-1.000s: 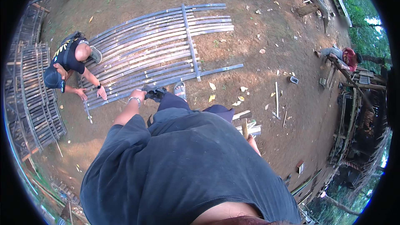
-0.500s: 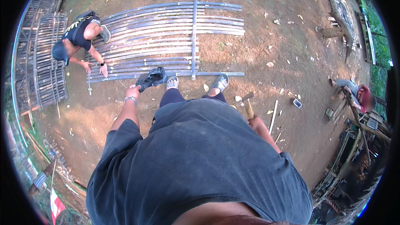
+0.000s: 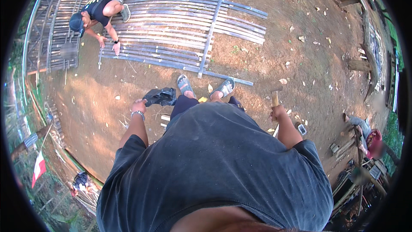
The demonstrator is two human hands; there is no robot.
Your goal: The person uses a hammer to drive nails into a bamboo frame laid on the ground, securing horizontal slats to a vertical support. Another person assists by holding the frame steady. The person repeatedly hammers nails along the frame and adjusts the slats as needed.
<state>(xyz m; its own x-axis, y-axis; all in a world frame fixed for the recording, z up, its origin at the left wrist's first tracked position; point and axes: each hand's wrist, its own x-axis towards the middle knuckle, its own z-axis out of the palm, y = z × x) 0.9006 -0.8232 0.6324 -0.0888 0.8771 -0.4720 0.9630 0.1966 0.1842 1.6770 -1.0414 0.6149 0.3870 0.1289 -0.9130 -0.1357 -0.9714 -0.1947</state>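
Bare earth ground (image 3: 107, 99): brown, littered with dry leaves and wood offcuts; everything here rests on it.

Bamboo panel (image 3: 180, 34): long split slats laid side by side flat on the ground, tied by one crosswise slat (image 3: 210, 38). Lying flat probably keeps the slats aligned while they are worked.

Second lattice panel (image 3: 56, 30): at the left rim, just beyond the first.

Co-worker (image 3: 96, 13): crouched at the panel's left end, both hands pressed on the slats, apparently to steady them.

Standing person's feet in grey sandals (image 3: 184, 85): planted just short of the panel's near edge.

Black bag (image 3: 159, 96): crumpled, gripped at the left hand (image 3: 138, 104), fingers clamped on its gathered neck, arm hanging low beside the thigh so the load dangles freely.

Wooden-handled tool (image 3: 274, 99): held in the right hand (image 3: 278, 112), fingers wrapped round the handle, head pointing toward the ground ahead; its kind cannot be told.
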